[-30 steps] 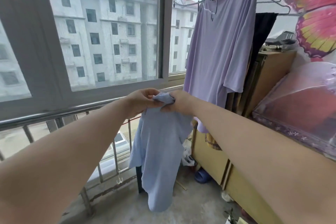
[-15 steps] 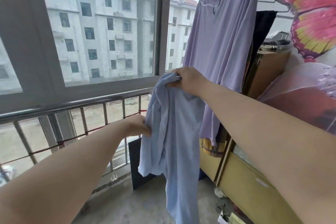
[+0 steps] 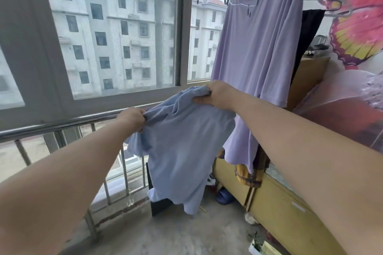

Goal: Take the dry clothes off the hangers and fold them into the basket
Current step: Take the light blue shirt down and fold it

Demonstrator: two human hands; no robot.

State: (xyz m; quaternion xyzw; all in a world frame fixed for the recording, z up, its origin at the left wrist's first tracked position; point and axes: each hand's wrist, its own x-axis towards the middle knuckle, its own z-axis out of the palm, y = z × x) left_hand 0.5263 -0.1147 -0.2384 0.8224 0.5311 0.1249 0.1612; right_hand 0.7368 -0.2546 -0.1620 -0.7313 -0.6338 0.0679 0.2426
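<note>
Both bare arms reach forward, nearly straight. The left hand (image 3: 132, 118) is the lower one, at 9 o'clock of the light blue shirt (image 3: 182, 151). Its fingers are curled and pinch the upper edge of the cloth into a small bunch. The right hand (image 3: 215, 95) is higher, at about 1 o'clock of the shirt, with knuckles up — fingers and thumb grip the other end of the same edge. Between the two hands this edge is pulled on a slant, and the rest of the shirt hangs free above the floor, in front of the railing (image 3: 62, 124). At 1 o'clock from the right hand a lilac garment (image 3: 255, 51) hangs high, with a black garment (image 3: 308, 33) just beside it.
</note>
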